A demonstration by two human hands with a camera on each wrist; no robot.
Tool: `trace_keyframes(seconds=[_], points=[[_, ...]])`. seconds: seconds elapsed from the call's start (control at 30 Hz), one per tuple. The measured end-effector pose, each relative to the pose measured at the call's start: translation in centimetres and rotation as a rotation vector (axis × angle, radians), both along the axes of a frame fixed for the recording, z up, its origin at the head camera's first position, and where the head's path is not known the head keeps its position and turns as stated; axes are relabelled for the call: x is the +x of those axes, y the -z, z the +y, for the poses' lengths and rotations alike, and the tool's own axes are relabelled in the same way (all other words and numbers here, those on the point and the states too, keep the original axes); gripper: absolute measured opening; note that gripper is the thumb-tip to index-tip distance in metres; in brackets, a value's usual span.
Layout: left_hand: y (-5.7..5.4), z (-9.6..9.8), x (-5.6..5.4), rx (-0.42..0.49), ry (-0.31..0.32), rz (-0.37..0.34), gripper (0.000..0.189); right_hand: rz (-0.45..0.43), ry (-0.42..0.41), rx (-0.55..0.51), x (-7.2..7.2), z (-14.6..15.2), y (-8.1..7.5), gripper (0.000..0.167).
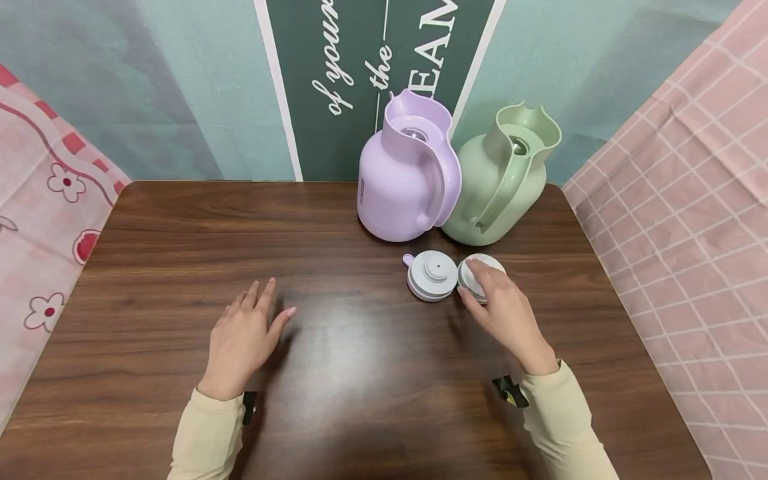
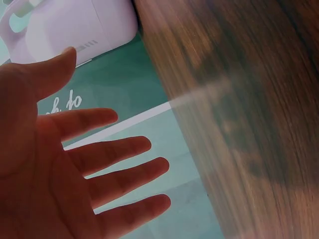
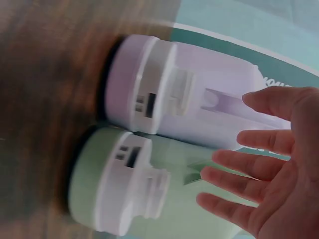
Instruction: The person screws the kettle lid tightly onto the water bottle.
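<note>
Two pitcher lids sit side by side on the table, white undersides facing up. The left lid point(image 1: 432, 275) has a purple tab, and its purple top point(image 3: 122, 82) rests on the wood. Beside it is the green-topped lid point(image 3: 92, 179). My right hand point(image 1: 509, 319) hovers over this green-topped lid, overlapping it in the head view, its fingers spread and relaxed and holding nothing. Behind the lids stand a purple pitcher point(image 1: 390, 190) and a green pitcher point(image 1: 468, 220), both uncovered at the mouth. My left hand point(image 1: 240, 343), fingers spread, is over the left part of the table, away from the objects.
The brown wooden table point(image 1: 150, 267) ends at a teal and green backdrop point(image 1: 207, 87) right behind the pitchers. A pink flowered cloth point(image 1: 42, 220) hangs at the left, a pink checked cloth point(image 1: 690, 220) at the right.
</note>
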State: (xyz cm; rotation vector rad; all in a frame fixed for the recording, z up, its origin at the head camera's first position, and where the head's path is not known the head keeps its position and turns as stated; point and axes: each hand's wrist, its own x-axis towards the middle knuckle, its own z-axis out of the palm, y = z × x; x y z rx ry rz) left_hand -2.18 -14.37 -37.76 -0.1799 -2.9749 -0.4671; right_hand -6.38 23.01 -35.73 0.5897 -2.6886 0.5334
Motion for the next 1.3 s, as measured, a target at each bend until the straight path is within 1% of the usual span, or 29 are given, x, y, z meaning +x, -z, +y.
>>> trace_keyframes(seconds=[0.13, 0.2, 0.37, 0.43, 0.6, 0.77, 0.83, 0.93, 1.07, 1.13, 1.2, 1.3], points=[[0.0, 0.1, -0.1, 0.001, 0.007, 0.014, 0.057, -0.080, 0.023, -0.037, -0.8, -0.4, -1.3, 0.039], [0.0, 0.1, -0.1, 0.000, 0.013, 0.016, 0.057, -0.095, 0.018, -0.048, -1.3, -0.6, -2.0, 0.039], [-0.1, 0.2, -0.2, -0.003, 0.024, 0.000, 0.056, -0.123, -0.045, -0.087, -3.0, -1.2, -3.5, 0.041], [-0.3, 0.3, -0.3, 0.001, 0.028, -0.010, 0.056, -0.161, -0.069, -0.104, -3.8, -1.3, -4.2, 0.041], [-1.0, 0.8, -0.7, 0.023, 0.033, -0.074, 0.057, -0.282, -0.074, -0.129, -5.5, -2.1, -6.2, 0.045], [-1.8, 1.5, -1.1, 0.032, 0.037, -0.159, 0.058, -0.357, -0.045, -0.171, -6.9, -3.0, -7.9, 0.050], [-2.0, 1.8, -1.3, 0.032, 0.040, -0.185, 0.058, -0.390, -0.038, -0.183, -7.4, -3.2, -8.4, 0.048], [-2.3, 2.2, -1.4, 0.033, 0.049, -0.214, 0.059, -0.463, -0.035, -0.193, -8.1, -3.4, -9.3, 0.042], [-2.6, 2.4, -1.6, 0.028, 0.059, -0.242, 0.059, -0.564, -0.034, -0.208, -8.8, -3.6, -10.1, 0.037], [-2.7, 2.5, -1.7, 0.022, 0.068, -0.246, 0.059, -0.598, -0.033, -0.217, -9.1, -3.6, -10.3, 0.035], [-2.7, 2.6, -1.8, 0.017, 0.078, -0.247, 0.059, -0.614, -0.021, -0.223, -9.4, -3.7, -10.4, 0.034], [-2.9, 2.7, -2.2, 0.013, 0.096, -0.247, 0.058, -0.615, -0.012, -0.230, -9.9, -3.8, -10.2, 0.034]])
